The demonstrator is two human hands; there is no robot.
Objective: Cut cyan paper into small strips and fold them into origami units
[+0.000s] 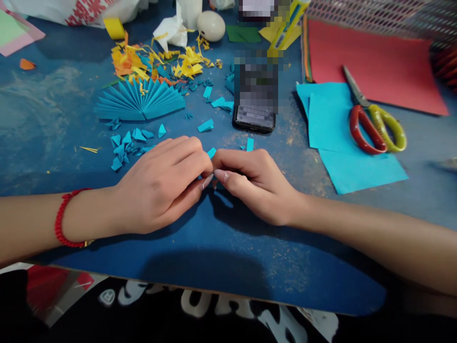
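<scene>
Fingers (200,187) of left hand (166,186) and right hand (253,186) pinched narrow on small paper (219,186), mostly hidden, over counter (214,267). Uneven pinch could bend it crooked, I think; long nails (223,175) could tear it. Loose pieces (123,148) near left hand may scatter if hand slides.

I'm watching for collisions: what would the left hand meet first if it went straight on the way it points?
Most likely the right hand: the left hand points across at it with next to no gap showing, though whether the two already touch is hard to tell.
</scene>
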